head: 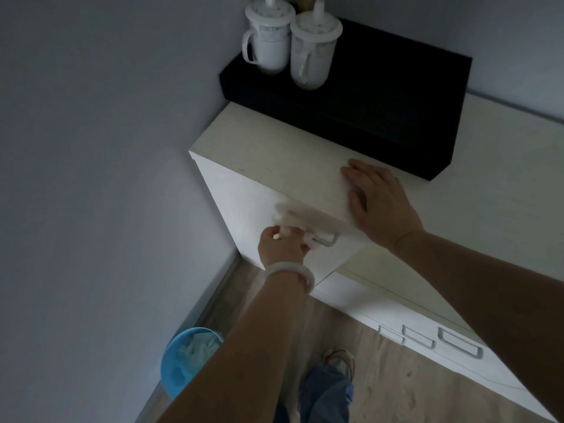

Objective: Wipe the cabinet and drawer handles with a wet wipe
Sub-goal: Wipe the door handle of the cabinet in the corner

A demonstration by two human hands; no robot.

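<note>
While the right hand (377, 203) rests flat and open on the pale wooden cabinet top (274, 154), the left hand (282, 244) pinches a crumpled white wet wipe (288, 232) around what seems the brushed-metal cabinet handle (328, 239), mid-wipe; next, slide along its uncovered right end.

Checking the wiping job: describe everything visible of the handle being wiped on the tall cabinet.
The handle is a pale, metallic-looking loop with rounded corners, mounted near the top of the cabinet front, just under the top panel's edge. Only its right end shows. The left hand grips a crumpled white wet wipe around the rest of it. The right hand does not touch it.
</note>
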